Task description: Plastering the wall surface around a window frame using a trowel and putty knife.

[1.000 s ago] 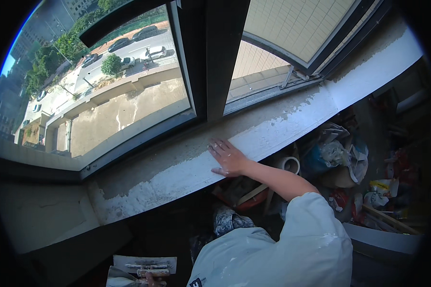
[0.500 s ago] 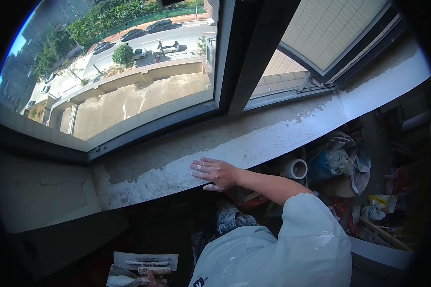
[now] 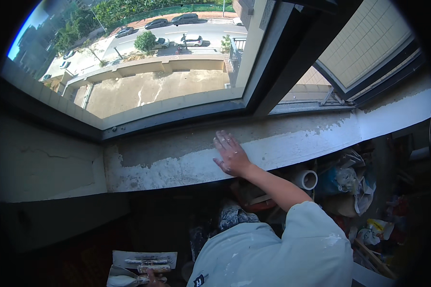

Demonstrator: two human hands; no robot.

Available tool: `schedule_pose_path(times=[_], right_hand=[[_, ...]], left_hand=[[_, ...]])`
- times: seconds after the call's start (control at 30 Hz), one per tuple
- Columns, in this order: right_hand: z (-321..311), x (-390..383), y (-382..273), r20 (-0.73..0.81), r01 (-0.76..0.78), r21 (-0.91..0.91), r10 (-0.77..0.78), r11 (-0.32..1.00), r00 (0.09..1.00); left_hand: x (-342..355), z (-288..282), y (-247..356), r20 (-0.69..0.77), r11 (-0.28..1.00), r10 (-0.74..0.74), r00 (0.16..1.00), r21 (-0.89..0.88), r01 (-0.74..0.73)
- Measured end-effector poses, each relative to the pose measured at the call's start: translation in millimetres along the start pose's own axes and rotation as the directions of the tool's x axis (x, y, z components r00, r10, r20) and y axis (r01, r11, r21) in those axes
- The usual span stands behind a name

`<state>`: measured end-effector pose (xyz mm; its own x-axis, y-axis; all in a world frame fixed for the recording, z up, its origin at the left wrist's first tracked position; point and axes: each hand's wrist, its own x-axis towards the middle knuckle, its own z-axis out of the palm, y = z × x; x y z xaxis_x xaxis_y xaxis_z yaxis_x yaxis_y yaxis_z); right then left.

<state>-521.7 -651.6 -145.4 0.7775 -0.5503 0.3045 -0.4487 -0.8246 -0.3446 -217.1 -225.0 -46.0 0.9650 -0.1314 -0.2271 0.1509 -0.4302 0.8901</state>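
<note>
Sliding leftward along the window sill (image 3: 177, 165) since the earlier frames, the right hand (image 3: 232, 155) now lies flat on the sill's plastered top, just left of the dark upright of the window frame (image 3: 277, 71). Its grip is spread: fingers loosely fanned and pointing toward the glass, palm down, pinching nothing. The white sleeve (image 3: 292, 239) and bare forearm reach up to it from the lower edge.

Where the hand rests, the sill is coated in rough white plaster, patchy and flaking along its front, with a greyer bare band behind it next to the frame. To the right the sill turns into a smoother, cleaner white strip.

At the bottom edge, the left hand (image 3: 153, 277) shows only as a few fingertips, touching a flat grey board (image 3: 143, 258) that carries a smeared trowel (image 3: 146, 265); I cannot tell whether that grip is closed or loose.

Below the sill to the right, a roll of white tape (image 3: 307, 179) sits well apart from the resting hand, beside a heap of crumpled bags and paper (image 3: 354, 186).

Beyond the glass lie a bare concrete terrace (image 3: 153, 88), a street with parked cars (image 3: 177, 21) and green trees.
</note>
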Motion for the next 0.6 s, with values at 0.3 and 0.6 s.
schedule_pose_path(times=[0.3,0.6], right_hand=[[42,36,-58,0.244,0.357,0.367,-0.459,0.859,0.854],[86,105,-77,0.303,0.189,0.008,-0.183,0.982,0.935]], left_hand=[[-21,-10,-2,-0.023,0.995,-0.007,1.000,-0.104,0.004],[-60,-24,12,-0.231,0.974,-0.212,0.949,-0.134,0.185]])
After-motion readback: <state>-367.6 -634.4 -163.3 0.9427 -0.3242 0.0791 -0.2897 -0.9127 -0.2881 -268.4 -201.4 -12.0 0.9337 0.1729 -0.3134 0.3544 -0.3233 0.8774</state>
